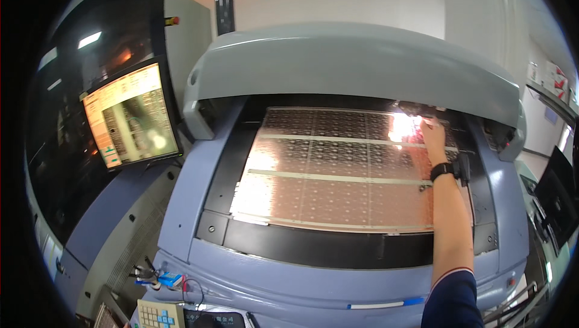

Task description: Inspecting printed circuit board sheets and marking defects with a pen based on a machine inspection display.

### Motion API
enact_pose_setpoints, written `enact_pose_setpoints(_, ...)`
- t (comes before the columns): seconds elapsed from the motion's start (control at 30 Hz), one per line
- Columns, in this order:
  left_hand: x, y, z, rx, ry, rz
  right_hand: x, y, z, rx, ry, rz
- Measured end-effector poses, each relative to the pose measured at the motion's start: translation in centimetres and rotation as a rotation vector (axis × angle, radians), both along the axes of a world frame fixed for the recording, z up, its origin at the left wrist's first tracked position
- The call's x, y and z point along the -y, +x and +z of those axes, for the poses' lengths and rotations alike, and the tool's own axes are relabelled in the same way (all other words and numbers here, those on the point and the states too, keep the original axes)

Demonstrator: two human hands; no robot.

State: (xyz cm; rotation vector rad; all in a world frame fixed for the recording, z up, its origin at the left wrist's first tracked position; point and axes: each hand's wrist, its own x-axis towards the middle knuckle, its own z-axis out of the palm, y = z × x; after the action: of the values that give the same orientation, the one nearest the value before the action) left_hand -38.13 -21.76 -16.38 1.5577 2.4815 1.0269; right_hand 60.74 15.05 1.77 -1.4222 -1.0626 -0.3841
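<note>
Head view: right hand (432,139) reaching far, fingers resting flat and open on large coppery patterned panel (338,171), its far-right corner; left hand unseen.

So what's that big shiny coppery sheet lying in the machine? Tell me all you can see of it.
The copper-coloured panel lies flat on the machine's dark bed under the raised grey hood. It looks thin and metallic, printed with a fine repeating grid and crossed by pale strips. Light glares off its left side and far right corner, where the right hand touches it.
</note>
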Motion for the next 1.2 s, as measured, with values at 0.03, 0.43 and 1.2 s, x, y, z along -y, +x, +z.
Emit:
enact_pose_setpoints(0.03,1.9,0.5,-0.1,0.024,-0.002,0.051,-0.6,-2.9,0.3,0.135,0.01,-0.074)
enact_pose_setpoints(0.43,0.8,0.8,-0.2,-0.091,0.16,0.032,-2.8,4.8,-1.7,0.122,0.019,0.104)
enact_pose_setpoints(1.2,0.5,0.4,-0.5,-0.085,0.157,0.036,-2.8,8.3,-1.7,0.119,-0.181,-0.161)
